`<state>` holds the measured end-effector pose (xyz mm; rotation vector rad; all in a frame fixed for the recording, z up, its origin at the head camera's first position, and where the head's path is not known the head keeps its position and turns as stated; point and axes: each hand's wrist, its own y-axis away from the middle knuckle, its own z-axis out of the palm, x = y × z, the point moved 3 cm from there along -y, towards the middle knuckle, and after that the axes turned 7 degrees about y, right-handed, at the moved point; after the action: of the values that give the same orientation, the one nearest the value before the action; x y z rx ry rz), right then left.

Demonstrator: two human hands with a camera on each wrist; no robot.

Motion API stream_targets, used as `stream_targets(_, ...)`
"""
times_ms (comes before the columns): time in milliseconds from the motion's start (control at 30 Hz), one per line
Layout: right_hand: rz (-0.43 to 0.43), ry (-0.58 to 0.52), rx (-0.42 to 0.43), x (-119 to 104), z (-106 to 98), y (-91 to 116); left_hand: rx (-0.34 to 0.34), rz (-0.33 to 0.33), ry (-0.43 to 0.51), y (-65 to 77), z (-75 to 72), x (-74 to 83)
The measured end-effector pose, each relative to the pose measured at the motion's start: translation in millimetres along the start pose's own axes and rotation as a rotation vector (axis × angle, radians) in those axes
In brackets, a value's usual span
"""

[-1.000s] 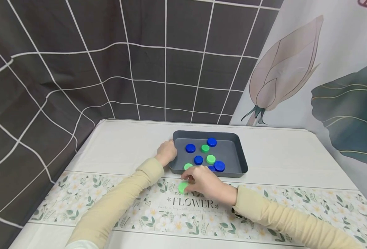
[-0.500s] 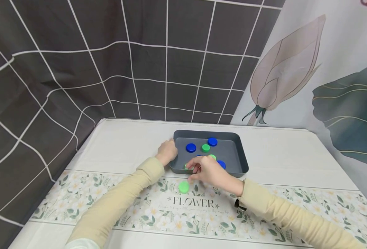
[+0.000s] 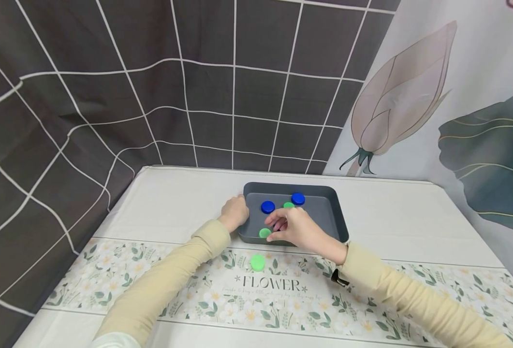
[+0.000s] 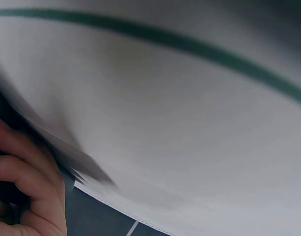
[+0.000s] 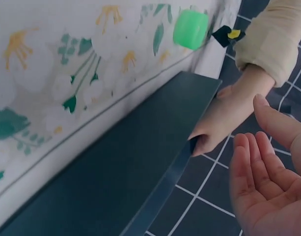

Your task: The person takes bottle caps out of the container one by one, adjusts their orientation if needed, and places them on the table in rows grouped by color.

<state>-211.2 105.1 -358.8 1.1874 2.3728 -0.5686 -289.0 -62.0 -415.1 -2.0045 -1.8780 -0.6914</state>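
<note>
A dark grey rectangular tray (image 3: 340,220) stands on the table, with round blue and green plastic caps lying in it. My left hand (image 3: 234,212) grips the tray's left wall; in the left wrist view its fingers (image 4: 35,182) are curled. Over the front of the tray is my right hand (image 3: 297,227), thumb and fingers apart with nothing between them. Close by its thumb lies a light green cap (image 3: 265,233) in the tray. Another light green cap (image 3: 257,263) rests on the cloth in front of the tray. My right hand hides some of the caps.
Farther back in the tray are two blue caps (image 3: 268,207) and a partly covered green cap (image 3: 288,205). A flower-printed strip (image 3: 186,295) crosses the white tablecloth (image 3: 186,193). Behind the table hangs a dark grid-patterned curtain (image 3: 256,92).
My right hand has let go of the light green cap on the cloth and moved up and right, over the tray. My left hand has stayed on the tray's wall.
</note>
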Motion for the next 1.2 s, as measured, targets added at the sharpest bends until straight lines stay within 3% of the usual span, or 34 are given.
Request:
stream_targets(133, -0.024, 0.000, 0.014, 3, -3, -3, -0.006, -0.002, -0.004, -0.1, 0.7, 0.6)
stream_targets(600, 0.031, -0.186, 0.002, 27, -8, -15, 0.003, -0.012, -0.024, -2.6, 5.5, -3.2)
stream_targets(1200, 0.079, -0.226, -0.014, 50, 3, -23, -0.006, -0.015, -0.012, -3.6, 4.5, -2.2)
